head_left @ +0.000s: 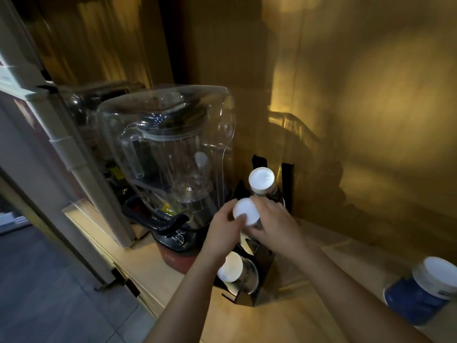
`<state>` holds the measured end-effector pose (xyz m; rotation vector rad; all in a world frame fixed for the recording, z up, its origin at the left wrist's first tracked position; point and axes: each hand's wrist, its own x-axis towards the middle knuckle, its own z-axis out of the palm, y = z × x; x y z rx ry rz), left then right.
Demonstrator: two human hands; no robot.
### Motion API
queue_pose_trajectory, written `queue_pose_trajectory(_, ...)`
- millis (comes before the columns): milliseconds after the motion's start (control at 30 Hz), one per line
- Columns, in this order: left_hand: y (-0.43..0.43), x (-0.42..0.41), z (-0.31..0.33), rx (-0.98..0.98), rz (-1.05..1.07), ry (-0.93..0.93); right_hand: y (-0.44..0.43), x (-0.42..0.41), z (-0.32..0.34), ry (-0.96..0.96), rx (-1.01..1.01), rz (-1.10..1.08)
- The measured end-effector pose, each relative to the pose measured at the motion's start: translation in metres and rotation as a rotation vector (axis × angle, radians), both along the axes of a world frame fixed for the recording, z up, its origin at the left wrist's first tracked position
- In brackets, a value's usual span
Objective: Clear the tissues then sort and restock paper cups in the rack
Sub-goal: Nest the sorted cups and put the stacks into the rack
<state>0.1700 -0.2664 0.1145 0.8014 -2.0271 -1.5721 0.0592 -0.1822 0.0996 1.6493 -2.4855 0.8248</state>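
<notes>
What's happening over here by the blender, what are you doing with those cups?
A person is restocking a black cup rack beside the blender on a wooden counter. Both hands, left hand and right hand, grip a stack of cups at the rack's middle slot. Another stack sits in the back slot and one in the front. A blue and white stack lies on the counter to the right.

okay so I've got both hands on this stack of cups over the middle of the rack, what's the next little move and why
Probably ease the cup stack straight down into the middle slot of the black rack. Your left hand and right hand hold it right above that slot, while the back stack and front stack already sit in theirs.
</notes>
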Motion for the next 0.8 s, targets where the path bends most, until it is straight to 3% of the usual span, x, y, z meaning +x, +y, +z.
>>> queue_pose_trajectory(100, 0.002, -0.001, -0.011, -0.463, 0.017, -0.163, -0.004, -0.004, -0.010, 0.220, 0.060, 0.006)
queue_pose_trajectory(233, 0.008, -0.006, -0.015, -0.670, -0.021, -0.283, -0.005, -0.006, 0.000, 0.307, 0.108, -0.015)
queue_pose_trajectory(333, 0.012, -0.006, -0.010, -0.623, -0.030, -0.289, 0.000, -0.006, 0.007, 0.250, 0.169, 0.019)
queue_pose_trajectory(500, 0.033, -0.018, 0.014, -0.677, 0.078, -0.048, 0.027, -0.014, 0.036, -0.038, 0.093, 0.158)
queue_pose_trajectory(600, 0.057, -0.038, 0.028, -0.650, 0.000, 0.063, 0.054, -0.025, 0.049, -0.078, -0.007, 0.077)
queue_pose_trajectory(800, 0.112, -0.082, 0.007, -0.601, -0.190, 0.062, 0.134, -0.058, 0.035, -0.080, 0.018, -0.210)
